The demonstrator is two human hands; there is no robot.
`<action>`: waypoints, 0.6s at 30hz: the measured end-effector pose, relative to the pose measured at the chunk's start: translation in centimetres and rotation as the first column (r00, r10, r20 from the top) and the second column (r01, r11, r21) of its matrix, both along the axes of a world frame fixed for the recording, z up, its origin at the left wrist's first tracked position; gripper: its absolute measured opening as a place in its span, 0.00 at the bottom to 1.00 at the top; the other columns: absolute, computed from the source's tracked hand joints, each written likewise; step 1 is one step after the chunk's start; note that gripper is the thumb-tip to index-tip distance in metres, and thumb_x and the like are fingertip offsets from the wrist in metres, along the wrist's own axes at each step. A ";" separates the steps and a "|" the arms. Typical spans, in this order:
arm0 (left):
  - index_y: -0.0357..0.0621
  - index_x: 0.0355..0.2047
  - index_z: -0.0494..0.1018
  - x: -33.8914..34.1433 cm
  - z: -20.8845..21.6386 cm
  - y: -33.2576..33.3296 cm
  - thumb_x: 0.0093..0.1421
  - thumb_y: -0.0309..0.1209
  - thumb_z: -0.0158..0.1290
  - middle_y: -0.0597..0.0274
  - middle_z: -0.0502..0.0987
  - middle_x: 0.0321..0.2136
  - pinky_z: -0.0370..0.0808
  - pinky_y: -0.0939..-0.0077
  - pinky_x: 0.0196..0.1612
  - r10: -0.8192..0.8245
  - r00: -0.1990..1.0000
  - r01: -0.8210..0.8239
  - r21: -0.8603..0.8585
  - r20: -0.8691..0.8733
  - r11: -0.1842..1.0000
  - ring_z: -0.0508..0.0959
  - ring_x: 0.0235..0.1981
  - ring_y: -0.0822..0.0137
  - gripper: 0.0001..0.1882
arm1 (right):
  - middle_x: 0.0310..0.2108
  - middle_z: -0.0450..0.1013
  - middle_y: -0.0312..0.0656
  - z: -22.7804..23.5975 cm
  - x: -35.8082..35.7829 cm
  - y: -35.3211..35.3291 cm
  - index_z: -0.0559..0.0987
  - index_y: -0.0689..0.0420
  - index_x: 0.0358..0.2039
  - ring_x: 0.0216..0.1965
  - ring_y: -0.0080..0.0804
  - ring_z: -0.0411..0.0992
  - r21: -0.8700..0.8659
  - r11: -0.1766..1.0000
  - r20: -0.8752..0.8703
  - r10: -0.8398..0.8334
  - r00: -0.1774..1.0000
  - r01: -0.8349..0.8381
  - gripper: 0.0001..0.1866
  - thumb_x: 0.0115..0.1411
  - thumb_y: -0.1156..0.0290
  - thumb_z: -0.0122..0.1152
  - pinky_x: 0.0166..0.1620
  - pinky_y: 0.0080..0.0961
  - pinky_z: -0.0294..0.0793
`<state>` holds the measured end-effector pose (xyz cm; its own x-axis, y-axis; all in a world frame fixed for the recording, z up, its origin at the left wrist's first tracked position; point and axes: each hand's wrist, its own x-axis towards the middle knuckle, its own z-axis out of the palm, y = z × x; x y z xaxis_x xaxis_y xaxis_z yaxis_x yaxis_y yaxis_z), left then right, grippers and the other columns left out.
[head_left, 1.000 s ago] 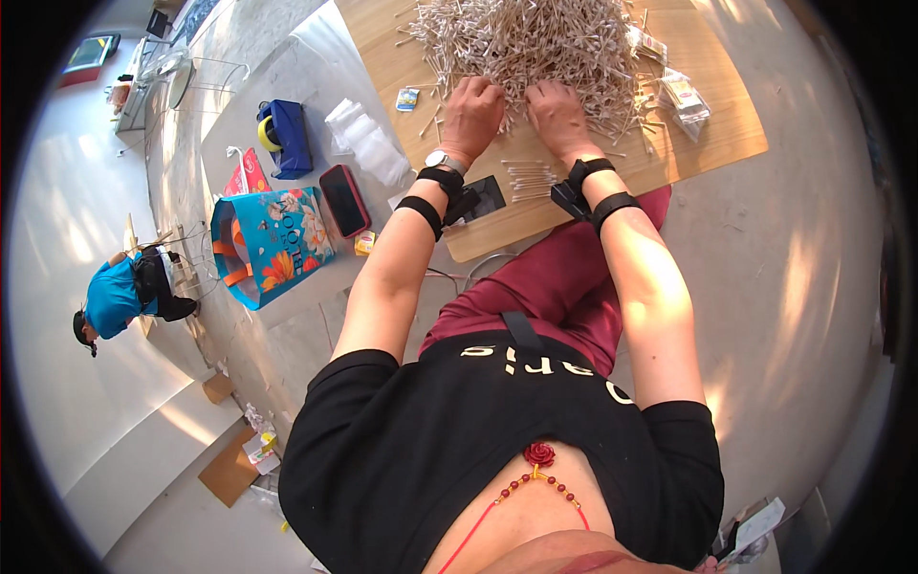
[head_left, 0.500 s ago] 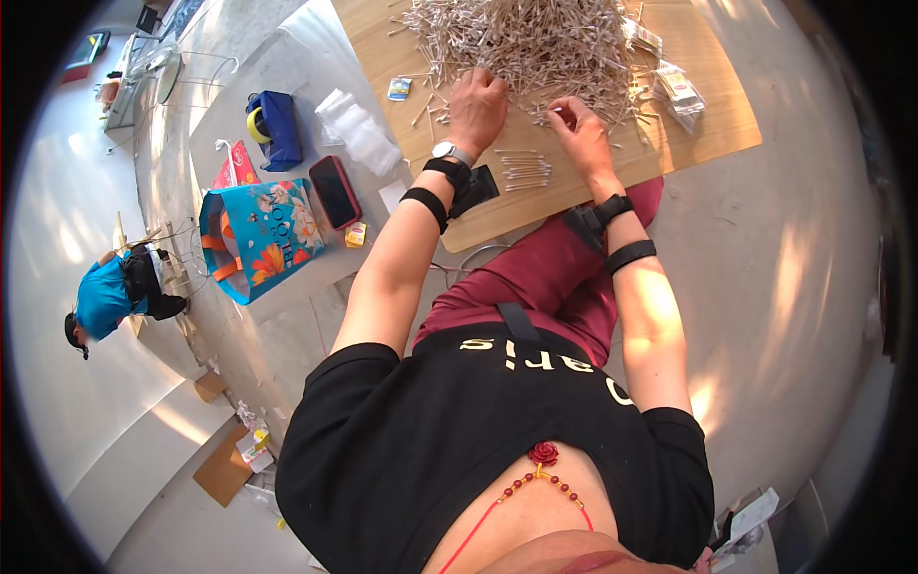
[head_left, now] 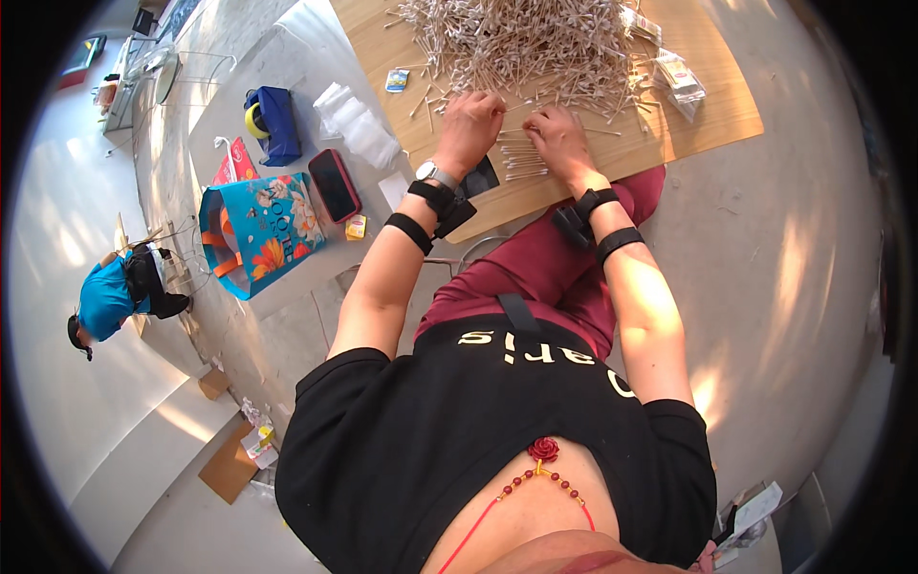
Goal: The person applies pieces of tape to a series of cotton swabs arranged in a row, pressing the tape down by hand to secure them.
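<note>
A large heap of cotton swabs (head_left: 526, 48) covers the far part of the wooden tabletop (head_left: 708, 129). Just on the near side of it, my left hand (head_left: 470, 129) has its fingers curled together; whatever they may hold is hidden. My right hand (head_left: 559, 142) is closed in a pinch at the end of a cotton swab, fingertips pointing toward my left hand. Below and between the hands lies a row of cotton swabs (head_left: 521, 163), placed side by side, partly covered by the right hand.
Clear packs of swabs (head_left: 681, 84) lie right of the heap, a small blue-white packet (head_left: 397, 80) left. Beside the board are plastic bags (head_left: 359, 124), a phone (head_left: 335, 185), a blue tape dispenser (head_left: 278, 124) and a floral bag (head_left: 273, 234). Another person (head_left: 110, 297) bends at far left.
My right hand has moved left and nearer me, from the heap's edge to above the row of swabs. My left hand has shifted slightly toward me.
</note>
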<state>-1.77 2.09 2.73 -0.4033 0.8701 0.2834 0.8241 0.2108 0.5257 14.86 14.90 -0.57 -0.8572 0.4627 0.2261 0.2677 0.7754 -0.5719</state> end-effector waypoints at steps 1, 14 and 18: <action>0.45 0.34 0.82 0.2 -0.3 -0.5 0.59 0.29 0.62 0.59 0.82 0.33 0.76 0.57 0.48 0.002 1.000 -0.002 -0.020 0.011 1.000 0.81 0.40 0.52 0.04 | 0.39 0.78 0.39 0.0 -0.1 -0.1 0.86 0.50 0.37 0.48 0.43 0.74 0.013 1.000 -0.001 0.013 1.000 -0.013 0.05 0.61 0.66 0.68 0.53 0.41 0.71; 0.44 0.35 0.81 2.2 -0.9 -2.2 0.59 0.28 0.62 0.55 0.80 0.34 0.76 0.56 0.47 -0.041 0.996 0.044 -0.046 0.074 0.998 0.80 0.42 0.50 0.04 | 0.38 0.77 0.42 1.4 2.5 -1.0 0.84 0.55 0.36 0.46 0.46 0.74 -0.037 0.998 -0.116 0.046 0.992 -0.050 0.05 0.58 0.73 0.70 0.53 0.42 0.72; 0.45 0.35 0.82 0.3 -0.1 0.1 0.59 0.28 0.62 0.55 0.80 0.34 0.76 0.56 0.46 0.029 0.998 -0.025 0.064 -0.061 0.998 0.79 0.41 0.49 0.04 | 0.37 0.77 0.44 2.4 3.6 -2.3 0.84 0.57 0.36 0.44 0.49 0.75 -0.115 0.988 -0.162 -0.118 0.980 0.100 0.05 0.59 0.74 0.69 0.50 0.42 0.74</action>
<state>-1.43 2.22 2.66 -0.4065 0.8386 0.3627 0.8499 0.2014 0.4870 18.44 12.63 1.81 -0.7545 0.5799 0.3073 0.2403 0.6798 -0.6929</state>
